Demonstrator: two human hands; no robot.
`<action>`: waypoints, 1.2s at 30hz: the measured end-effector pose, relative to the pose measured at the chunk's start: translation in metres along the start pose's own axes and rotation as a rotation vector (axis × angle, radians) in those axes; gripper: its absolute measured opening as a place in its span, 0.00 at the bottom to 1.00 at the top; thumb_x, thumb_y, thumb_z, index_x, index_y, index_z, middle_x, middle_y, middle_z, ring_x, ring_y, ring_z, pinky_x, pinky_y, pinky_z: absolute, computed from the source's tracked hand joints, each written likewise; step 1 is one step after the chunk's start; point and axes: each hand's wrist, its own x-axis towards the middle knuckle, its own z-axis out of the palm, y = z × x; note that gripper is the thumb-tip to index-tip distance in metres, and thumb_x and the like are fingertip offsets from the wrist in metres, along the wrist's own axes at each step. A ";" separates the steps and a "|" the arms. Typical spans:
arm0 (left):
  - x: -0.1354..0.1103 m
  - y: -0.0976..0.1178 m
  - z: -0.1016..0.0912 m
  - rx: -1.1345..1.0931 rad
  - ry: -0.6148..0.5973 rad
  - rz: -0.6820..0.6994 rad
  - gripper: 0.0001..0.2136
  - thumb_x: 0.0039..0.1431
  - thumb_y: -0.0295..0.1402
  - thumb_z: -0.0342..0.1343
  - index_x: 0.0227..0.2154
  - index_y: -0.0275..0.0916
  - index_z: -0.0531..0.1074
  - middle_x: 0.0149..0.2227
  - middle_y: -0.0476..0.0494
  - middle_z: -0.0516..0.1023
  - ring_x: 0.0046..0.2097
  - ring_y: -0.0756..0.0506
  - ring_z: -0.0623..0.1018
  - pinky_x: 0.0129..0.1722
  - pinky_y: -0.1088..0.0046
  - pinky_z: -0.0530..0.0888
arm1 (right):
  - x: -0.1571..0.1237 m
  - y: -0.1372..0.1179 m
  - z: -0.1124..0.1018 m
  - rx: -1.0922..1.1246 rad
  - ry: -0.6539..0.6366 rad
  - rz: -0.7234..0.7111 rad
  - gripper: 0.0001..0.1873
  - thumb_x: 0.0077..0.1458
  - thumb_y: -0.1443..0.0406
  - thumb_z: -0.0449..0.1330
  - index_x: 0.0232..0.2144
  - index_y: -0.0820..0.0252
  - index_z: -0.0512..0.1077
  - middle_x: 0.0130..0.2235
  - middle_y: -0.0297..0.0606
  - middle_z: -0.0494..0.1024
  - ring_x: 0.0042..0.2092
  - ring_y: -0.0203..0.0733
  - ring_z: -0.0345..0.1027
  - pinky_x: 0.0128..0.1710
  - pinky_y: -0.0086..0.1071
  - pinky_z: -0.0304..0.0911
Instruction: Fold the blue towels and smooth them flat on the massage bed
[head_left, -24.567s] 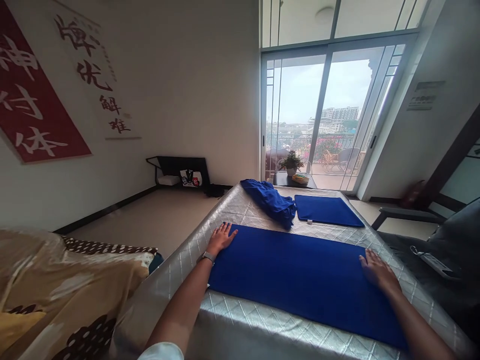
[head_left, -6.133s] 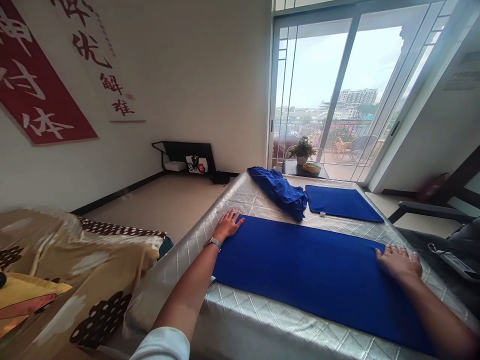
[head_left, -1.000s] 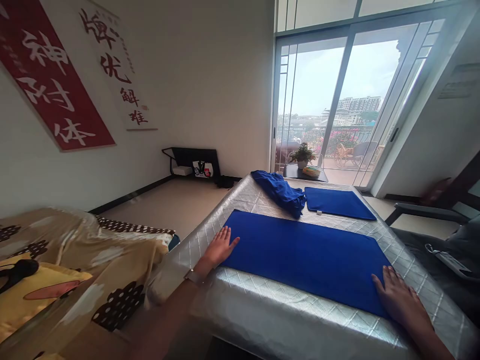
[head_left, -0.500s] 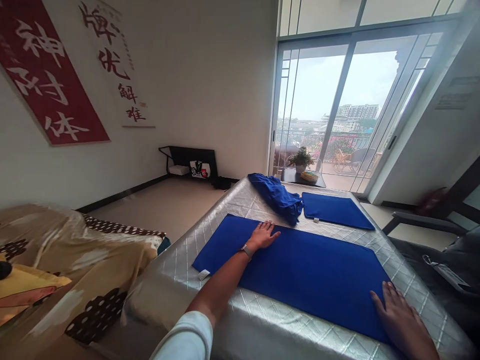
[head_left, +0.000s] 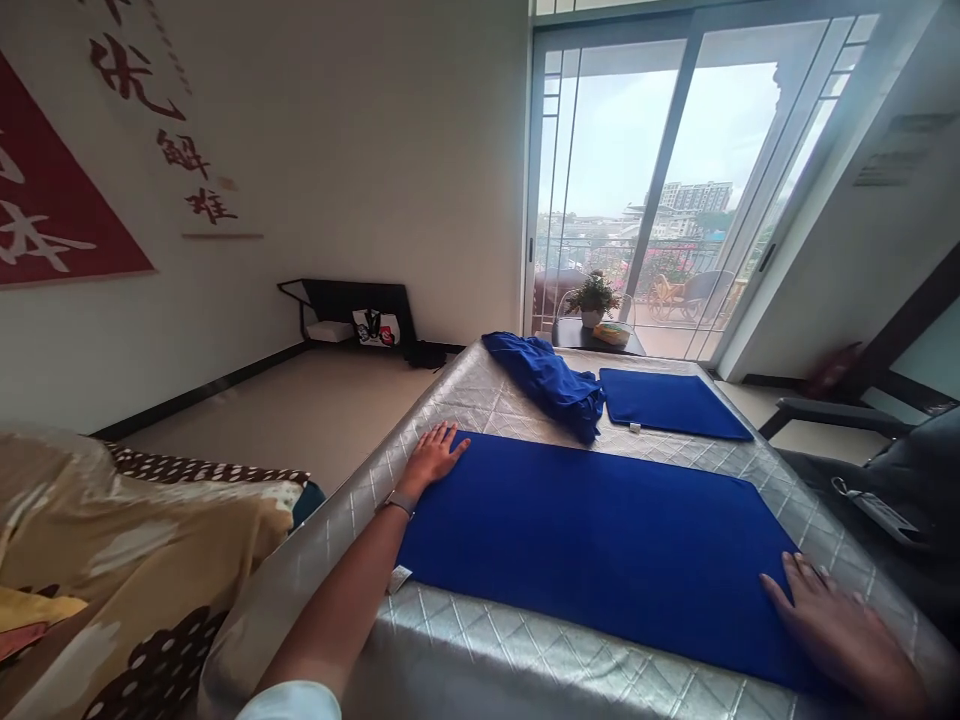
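A long blue cloth (head_left: 600, 540) lies flat across the silver quilted mattress (head_left: 495, 400). My left hand (head_left: 431, 455) rests open and flat at the cloth's far left corner, a watch on the wrist. My right hand (head_left: 832, 625) lies open with fingers spread on the cloth's near right corner. Behind it sit a crumpled blue cloth (head_left: 551, 380) and a smaller folded blue cloth (head_left: 671, 403).
A patterned beige and brown blanket (head_left: 135, 560) lies at the left. A dark chair with a remote (head_left: 874, 505) stands at the right. Beyond the mattress are a small table with a potted plant (head_left: 592, 298), glass balcony doors and a black rack (head_left: 345, 310).
My left hand slid from the cloth's far edge near the middle back to its far left corner. My right hand stayed at the near right corner.
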 end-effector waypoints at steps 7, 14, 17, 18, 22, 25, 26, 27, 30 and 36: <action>0.002 -0.003 0.004 0.034 0.036 0.024 0.37 0.69 0.57 0.31 0.70 0.37 0.52 0.72 0.37 0.52 0.72 0.37 0.51 0.70 0.53 0.50 | 0.032 -0.193 -0.074 0.019 -0.020 -0.308 0.34 0.67 0.56 0.35 0.69 0.64 0.56 0.71 0.44 0.55 0.72 0.49 0.43 0.70 0.48 0.38; -0.001 -0.002 0.001 0.047 0.032 0.024 0.37 0.70 0.57 0.29 0.70 0.36 0.52 0.72 0.36 0.51 0.72 0.39 0.51 0.70 0.55 0.48 | 0.060 -0.281 -0.056 0.211 -0.129 -0.428 0.39 0.68 0.48 0.30 0.72 0.63 0.46 0.73 0.42 0.46 0.73 0.45 0.34 0.71 0.46 0.33; -0.001 -0.002 0.001 0.037 0.029 0.020 0.37 0.70 0.57 0.29 0.70 0.37 0.52 0.72 0.37 0.51 0.72 0.39 0.51 0.70 0.54 0.48 | 0.069 -0.246 -0.047 0.165 -0.128 -0.398 0.38 0.68 0.49 0.32 0.72 0.63 0.46 0.73 0.40 0.45 0.73 0.44 0.33 0.71 0.44 0.30; -0.001 -0.002 0.001 0.038 0.032 0.019 0.37 0.70 0.57 0.29 0.70 0.37 0.52 0.72 0.37 0.52 0.72 0.39 0.51 0.70 0.54 0.48 | 0.073 -0.227 -0.045 0.145 -0.124 -0.376 0.38 0.68 0.49 0.32 0.72 0.63 0.46 0.74 0.39 0.45 0.73 0.43 0.33 0.71 0.44 0.31; 0.000 -0.002 0.001 0.051 0.034 0.023 0.36 0.70 0.57 0.30 0.70 0.36 0.53 0.72 0.36 0.52 0.72 0.38 0.52 0.70 0.55 0.49 | 0.093 -0.135 -0.033 0.078 -0.100 -0.243 0.37 0.69 0.51 0.33 0.72 0.64 0.45 0.74 0.39 0.45 0.73 0.43 0.35 0.71 0.44 0.33; 0.002 -0.004 0.002 0.062 0.019 0.029 0.36 0.70 0.56 0.30 0.70 0.36 0.52 0.72 0.37 0.52 0.72 0.39 0.52 0.70 0.55 0.48 | 0.107 -0.071 -0.021 0.075 -0.067 -0.120 0.37 0.68 0.53 0.32 0.71 0.68 0.46 0.73 0.42 0.45 0.73 0.45 0.36 0.71 0.46 0.36; 0.003 -0.005 0.002 0.066 0.016 0.030 0.36 0.70 0.56 0.29 0.70 0.36 0.52 0.72 0.37 0.52 0.72 0.39 0.51 0.70 0.55 0.48 | 0.110 -0.057 -0.018 0.084 -0.051 -0.089 0.37 0.68 0.53 0.32 0.71 0.69 0.46 0.73 0.43 0.45 0.73 0.45 0.36 0.71 0.46 0.37; 0.003 -0.006 0.003 0.070 0.014 0.029 0.36 0.70 0.56 0.29 0.70 0.36 0.52 0.72 0.37 0.51 0.72 0.38 0.51 0.70 0.55 0.48 | 0.111 -0.047 -0.015 0.094 -0.035 -0.065 0.38 0.68 0.52 0.32 0.71 0.69 0.46 0.73 0.44 0.45 0.73 0.45 0.36 0.71 0.46 0.38; 0.005 -0.007 0.004 0.083 0.004 0.017 0.36 0.70 0.55 0.28 0.70 0.36 0.52 0.73 0.36 0.50 0.72 0.38 0.51 0.70 0.56 0.49 | 0.112 -0.038 -0.011 0.113 -0.010 -0.037 0.39 0.67 0.52 0.31 0.71 0.70 0.46 0.74 0.45 0.45 0.73 0.45 0.36 0.71 0.44 0.37; 0.000 0.002 -0.007 0.146 -0.056 -0.002 0.35 0.71 0.53 0.28 0.71 0.36 0.49 0.73 0.37 0.49 0.73 0.40 0.48 0.70 0.54 0.45 | 0.107 -0.049 -0.015 0.130 0.010 -0.033 0.39 0.67 0.52 0.31 0.71 0.68 0.47 0.73 0.44 0.47 0.73 0.46 0.38 0.71 0.45 0.38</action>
